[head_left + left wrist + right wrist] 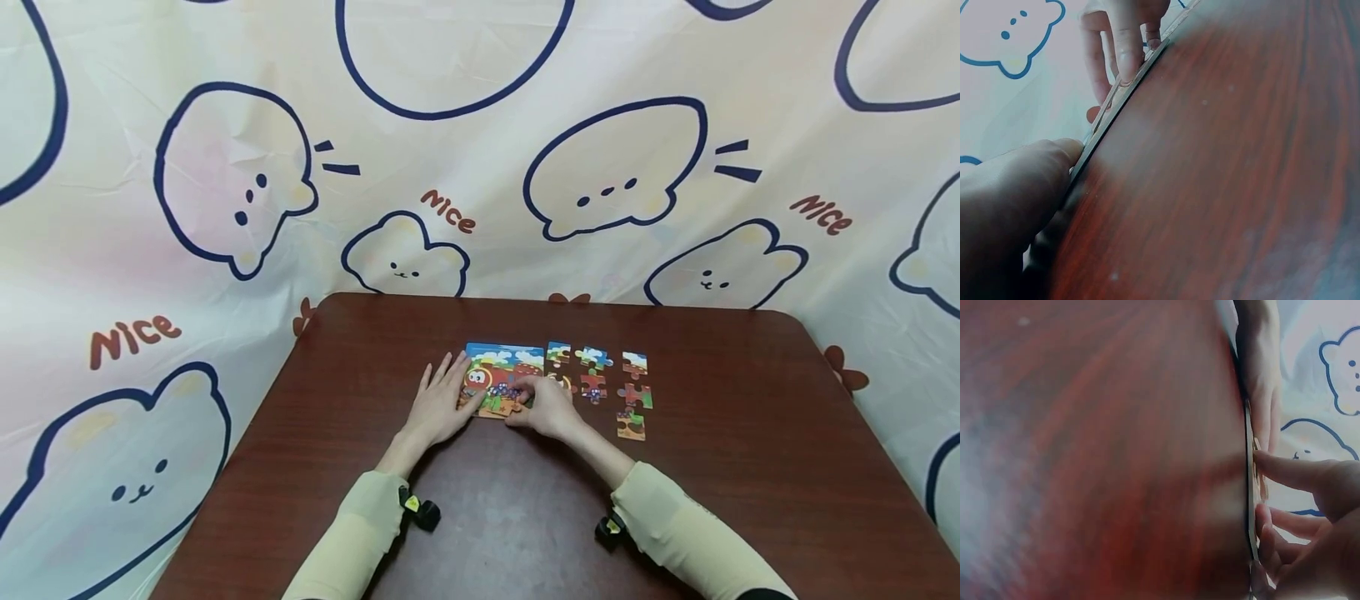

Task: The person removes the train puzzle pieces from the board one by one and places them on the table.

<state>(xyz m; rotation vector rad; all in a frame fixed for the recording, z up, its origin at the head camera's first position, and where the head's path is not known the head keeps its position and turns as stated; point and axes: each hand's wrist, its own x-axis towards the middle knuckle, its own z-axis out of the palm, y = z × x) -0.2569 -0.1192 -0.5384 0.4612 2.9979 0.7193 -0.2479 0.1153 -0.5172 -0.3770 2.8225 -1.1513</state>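
Observation:
A colourful jigsaw puzzle (504,357) with blue sky and a round orange-red character lies in a thin tray on the table. My left hand (441,402) rests with spread, straight fingers along the puzzle's left side, its thumb across the lower left. Over the lower right part, my right hand (551,408) bends its thumb and fingers round a puzzle piece, mostly hidden by them. In the right wrist view, the thumb and fingers (1285,470) sit right at the tray's edge (1250,512), seen side-on. The left wrist view also shows this edge, close by the left thumb (1069,150).
Several loose pieces stand in columns right of the puzzle, among them a sky piece (558,352), a red piece (593,388) and a green-orange piece (631,426). The brown wooden table (750,467) ends at a patterned cloth backdrop (487,167).

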